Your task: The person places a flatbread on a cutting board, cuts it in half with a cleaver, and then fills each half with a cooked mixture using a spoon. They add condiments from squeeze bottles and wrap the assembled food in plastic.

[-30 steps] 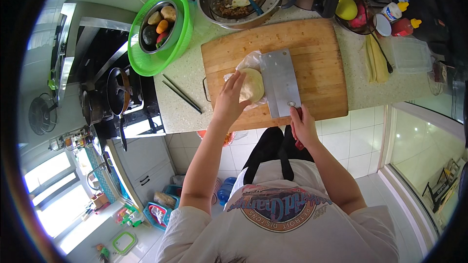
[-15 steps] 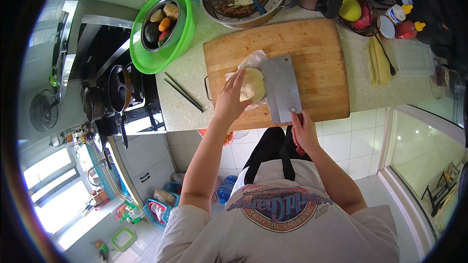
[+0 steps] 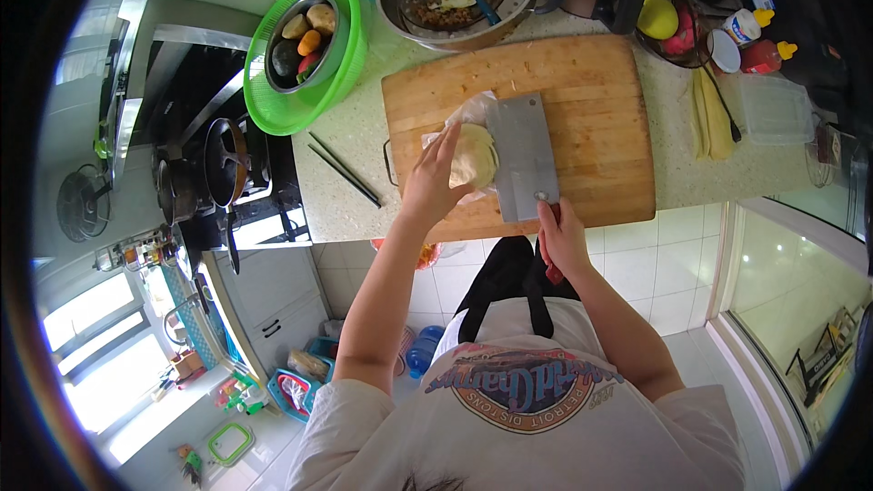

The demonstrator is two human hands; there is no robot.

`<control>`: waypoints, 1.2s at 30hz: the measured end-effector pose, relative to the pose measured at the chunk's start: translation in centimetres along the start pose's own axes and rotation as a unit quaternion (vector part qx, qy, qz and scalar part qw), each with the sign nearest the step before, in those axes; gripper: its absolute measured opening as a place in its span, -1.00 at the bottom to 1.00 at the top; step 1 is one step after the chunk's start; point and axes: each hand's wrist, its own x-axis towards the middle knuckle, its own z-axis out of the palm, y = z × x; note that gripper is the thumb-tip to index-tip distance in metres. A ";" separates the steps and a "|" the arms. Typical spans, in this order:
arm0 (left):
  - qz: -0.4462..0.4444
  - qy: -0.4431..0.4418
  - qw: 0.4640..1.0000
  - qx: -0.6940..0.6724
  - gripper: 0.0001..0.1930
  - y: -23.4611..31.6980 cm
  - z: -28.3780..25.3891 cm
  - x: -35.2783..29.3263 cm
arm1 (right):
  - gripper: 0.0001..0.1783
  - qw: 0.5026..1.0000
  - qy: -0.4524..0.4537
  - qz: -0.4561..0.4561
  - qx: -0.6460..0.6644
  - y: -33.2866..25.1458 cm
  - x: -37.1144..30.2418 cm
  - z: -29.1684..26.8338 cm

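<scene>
Steel cleaver point(image 3: 526, 159): one, in right grip point(image 3: 564, 241).

Cleaver with broad rectangular grey metal blade and dark red handle point(image 3: 526, 159): broad face up, small hole near far right corner, handle toward the person and mostly covered. Blade is over the middle of the board, its left edge right at the food; contact unclear. Rounded, pale cream piece of food point(image 3: 475, 162): left side hidden, exact kind unclear, sits left of the blade. Crumpled translucent white plastic sheet point(image 3: 473, 110): around the food, sticking out on the far side.
</scene>
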 end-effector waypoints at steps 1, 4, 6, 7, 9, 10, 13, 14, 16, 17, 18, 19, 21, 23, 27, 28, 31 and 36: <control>0.008 0.009 1.000 0.005 0.11 -0.2 0.1 0.0 | -0.66 1.000 0.001 0.000 -0.002 0.0 0.1 0.0; 0.002 -0.005 1.000 0.008 0.06 -0.2 0.1 -0.2 | -0.65 1.000 0.006 0.002 -0.007 0.2 0.2 0.1; 0.008 -0.013 1.000 -0.008 0.06 -1.0 0.1 -0.4 | -0.64 1.000 0.009 0.007 -0.011 0.2 -0.3 0.0; 0.011 -0.016 1.000 -0.017 0.06 -1.5 0.0 -0.5 | -0.63 1.000 0.011 0.013 -0.016 0.1 -0.3 0.0; 0.025 -0.017 0.999 -0.018 0.05 -2.0 -0.1 -0.6 | -0.62 0.999 0.015 0.024 -0.026 -0.1 -0.4 0.0; 0.032 -0.017 0.999 -0.020 0.04 -2.0 -0.1 -0.7 | -0.61 0.999 0.016 0.021 -0.027 -0.2 -0.3 0.1; -0.003 -0.035 0.999 -0.023 0.02 -1.8 -0.1 -0.4 | -0.57 0.999 0.016 0.015 -0.030 -0.4 0.3 0.3; 0.000 -0.034 0.999 -0.027 0.01 -1.8 -0.2 -0.4 | -0.56 0.999 0.017 0.013 -0.030 -0.5 0.4 0.2; 0.008 -0.032 0.999 -0.036 0.00 -1.8 -0.3 -0.5 | -0.54 0.999 0.018 0.010 -0.045 -0.3 0.4 -0.1; 0.005 -0.036 0.999 -0.031 -0.01 -1.9 -0.3 -0.5 | -0.54 0.998 0.018 0.008 -0.059 0.1 0.2 -0.3; 0.002 -0.041 0.999 -0.027 -0.01 -2.0 -0.3 -0.5 | -0.54 0.997 0.019 0.007 -0.074 0.2 0.0 -0.4; -0.002 -0.045 0.999 -0.023 -0.01 -2.2 -0.4 -0.4 | -0.54 0.997 0.019 0.004 -0.077 0.3 0.1 -0.3; 0.018 -0.037 0.999 -0.016 -0.02 -2.6 -0.2 -0.4 | -0.56 0.996 0.022 0.000 -0.081 0.2 0.0 -0.2; 0.029 -0.034 0.999 -0.012 -0.02 -2.8 0.1 -0.4 | -0.56 0.997 0.018 0.001 -0.081 -0.1 0.5 -0.2; 0.016 -0.044 0.998 -0.031 -0.05 -2.8 0.1 -0.3 | -0.57 0.998 0.017 0.001 -0.068 -0.5 0.8 0.0; 0.010 -0.050 0.998 -0.043 -0.06 -2.6 0.0 -0.3 | -0.57 0.998 0.016 0.009 -0.064 -0.7 0.9 0.1; -0.008 -0.057 0.997 -0.054 -0.07 -2.0 -0.4 -0.3 | -0.58 0.998 0.012 0.021 -0.059 -1.1 1.0 0.4; 0.059 -0.022 0.997 -0.049 -0.07 -3.1 0.4 -0.6 | -0.56 0.996 0.012 0.018 -0.085 -0.4 -0.6 0.4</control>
